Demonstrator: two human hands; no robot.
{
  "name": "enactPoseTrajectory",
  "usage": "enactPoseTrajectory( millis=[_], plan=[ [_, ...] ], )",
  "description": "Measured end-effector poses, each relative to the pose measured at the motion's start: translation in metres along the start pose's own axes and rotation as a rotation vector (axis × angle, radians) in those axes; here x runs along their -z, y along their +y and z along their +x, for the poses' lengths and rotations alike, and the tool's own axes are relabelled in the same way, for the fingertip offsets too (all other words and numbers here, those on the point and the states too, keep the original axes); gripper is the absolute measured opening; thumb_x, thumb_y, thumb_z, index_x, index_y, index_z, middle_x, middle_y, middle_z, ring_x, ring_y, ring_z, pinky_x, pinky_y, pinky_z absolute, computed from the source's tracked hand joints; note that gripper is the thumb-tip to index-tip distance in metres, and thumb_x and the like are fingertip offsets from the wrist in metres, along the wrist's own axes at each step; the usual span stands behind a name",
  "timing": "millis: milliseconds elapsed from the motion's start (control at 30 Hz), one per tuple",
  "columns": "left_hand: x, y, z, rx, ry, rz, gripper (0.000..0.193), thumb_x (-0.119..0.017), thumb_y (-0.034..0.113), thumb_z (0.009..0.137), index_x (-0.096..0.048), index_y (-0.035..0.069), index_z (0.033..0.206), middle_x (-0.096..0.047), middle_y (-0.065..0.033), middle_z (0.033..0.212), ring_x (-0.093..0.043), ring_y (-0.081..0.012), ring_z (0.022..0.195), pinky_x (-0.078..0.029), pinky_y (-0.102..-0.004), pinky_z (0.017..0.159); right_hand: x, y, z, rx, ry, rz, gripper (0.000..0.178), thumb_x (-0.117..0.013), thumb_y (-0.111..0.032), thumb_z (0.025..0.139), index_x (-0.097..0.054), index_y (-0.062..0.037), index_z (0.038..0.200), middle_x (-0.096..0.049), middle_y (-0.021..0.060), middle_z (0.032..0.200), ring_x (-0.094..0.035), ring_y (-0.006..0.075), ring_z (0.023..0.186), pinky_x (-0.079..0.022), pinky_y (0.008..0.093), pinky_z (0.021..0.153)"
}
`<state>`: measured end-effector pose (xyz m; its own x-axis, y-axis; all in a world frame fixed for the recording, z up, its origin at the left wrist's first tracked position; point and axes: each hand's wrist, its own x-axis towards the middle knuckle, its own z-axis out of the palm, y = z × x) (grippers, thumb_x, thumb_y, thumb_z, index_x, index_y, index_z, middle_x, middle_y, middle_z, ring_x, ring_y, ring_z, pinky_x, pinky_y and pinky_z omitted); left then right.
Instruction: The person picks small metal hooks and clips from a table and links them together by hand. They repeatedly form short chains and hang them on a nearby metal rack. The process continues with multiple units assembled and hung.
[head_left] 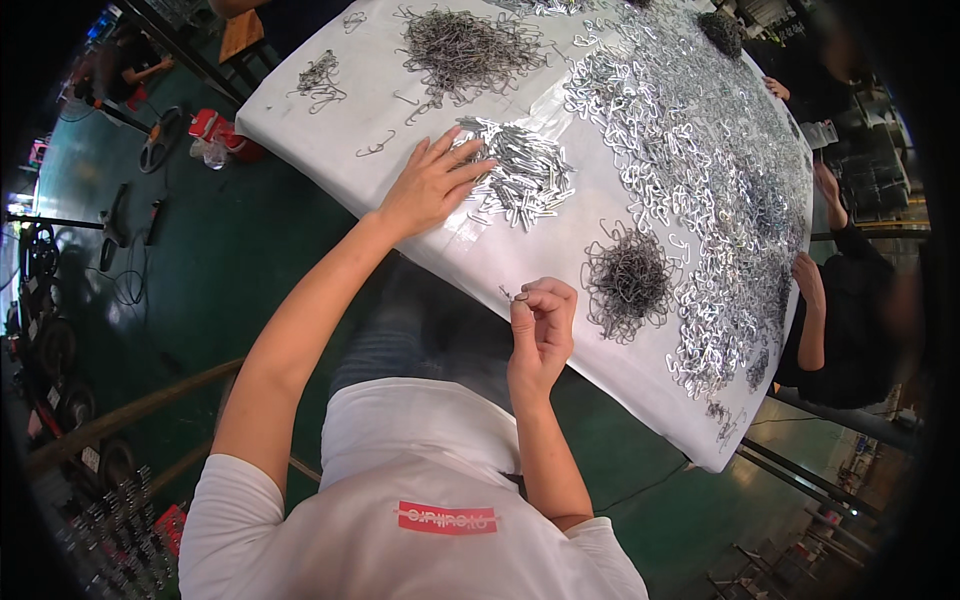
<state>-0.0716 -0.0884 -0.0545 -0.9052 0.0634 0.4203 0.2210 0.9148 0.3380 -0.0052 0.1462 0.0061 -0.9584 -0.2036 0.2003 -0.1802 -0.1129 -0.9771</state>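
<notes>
My left hand (437, 183) lies at the left side of a heap of shiny silver metal pieces (530, 175), fingers spread, the tips touching it. My right hand (543, 325) is closed in a pinch beside the table's near edge. A small dark wire piece (507, 294) sticks out between its thumb and forefinger; its exact shape is too small to make out. To the right of that hand lies a tangled heap of dark wire hooks (628, 282). The white-covered table (450, 262) carries all of these.
A broad spread of silver hooks (715, 190) covers the table's right side. Another dark hook heap (468, 50) lies at the far side, with a few loose hooks (322, 82) to its left. Other people's hands (808, 280) rest along the right edge. A red container (220, 135) stands at left.
</notes>
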Motion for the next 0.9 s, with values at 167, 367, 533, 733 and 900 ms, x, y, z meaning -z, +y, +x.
enactPoseTrajectory(
  millis=[167, 367, 533, 733, 900],
  plan=[
    [-0.006, 0.017, 0.005, -0.073, 0.139, -0.222, 0.027, -0.070, 0.018, 0.080, -0.066, 0.015, 0.106, -0.062, 0.0006, 0.108, -0.053, -0.0214, 0.105, -0.041, -0.0405, 0.090, -0.004, 0.000, -0.003, 0.065, -0.053, -0.047, 0.007, -0.064, -0.001, 0.086, -0.059, -0.0027, 0.090, -0.049, 0.0077, 0.102, -0.050, 0.0149, 0.085, -0.044, 0.0267, 0.076],
    [-0.015, 0.036, 0.019, -0.050, 0.041, -0.065, 0.014, -0.072, 0.020, 0.077, -0.066, 0.012, 0.087, -0.063, 0.0024, 0.091, -0.056, -0.0184, 0.094, -0.044, -0.0368, 0.079, -0.010, -0.002, -0.008, 0.077, -0.091, -0.004, 0.007, -0.064, -0.001, 0.086, -0.059, -0.0020, 0.091, -0.049, 0.0080, 0.102, -0.051, 0.0132, 0.079, -0.045, 0.0245, 0.069],
    [0.001, 0.037, 0.024, 0.099, 0.018, -0.237, 0.013, -0.073, 0.017, 0.075, -0.066, 0.008, 0.079, -0.065, -0.0021, 0.082, -0.059, -0.0229, 0.084, -0.047, -0.0356, 0.074, -0.021, 0.002, -0.014, 0.052, -0.133, 0.010, 0.007, -0.064, -0.001, 0.086, -0.059, -0.0026, 0.092, -0.049, 0.0069, 0.102, -0.051, 0.0117, 0.076, -0.044, 0.0240, 0.066],
    [0.048, 0.054, -0.012, 0.578, 0.018, -0.680, 0.015, -0.074, 0.014, 0.078, -0.071, 0.002, 0.086, -0.070, -0.0045, 0.077, -0.066, -0.0147, 0.073, -0.051, -0.0277, 0.069, -0.038, 0.007, -0.017, 0.037, -0.155, -0.014, 0.006, -0.064, -0.002, 0.087, -0.060, -0.0027, 0.091, -0.051, 0.0075, 0.099, -0.050, 0.0123, 0.075, -0.043, 0.0247, 0.066],
    [0.094, 0.077, -0.058, 0.827, 0.098, -1.009, 0.017, -0.072, 0.008, 0.082, -0.071, -0.004, 0.095, -0.070, -0.0053, 0.081, -0.065, -0.0092, 0.076, -0.051, -0.0224, 0.070, -0.056, 0.016, -0.015, 0.022, -0.187, -0.014, 0.007, -0.065, -0.003, 0.086, -0.061, -0.0027, 0.091, -0.052, 0.0082, 0.099, -0.051, 0.0141, 0.077, -0.044, 0.0259, 0.068]
  ],
)
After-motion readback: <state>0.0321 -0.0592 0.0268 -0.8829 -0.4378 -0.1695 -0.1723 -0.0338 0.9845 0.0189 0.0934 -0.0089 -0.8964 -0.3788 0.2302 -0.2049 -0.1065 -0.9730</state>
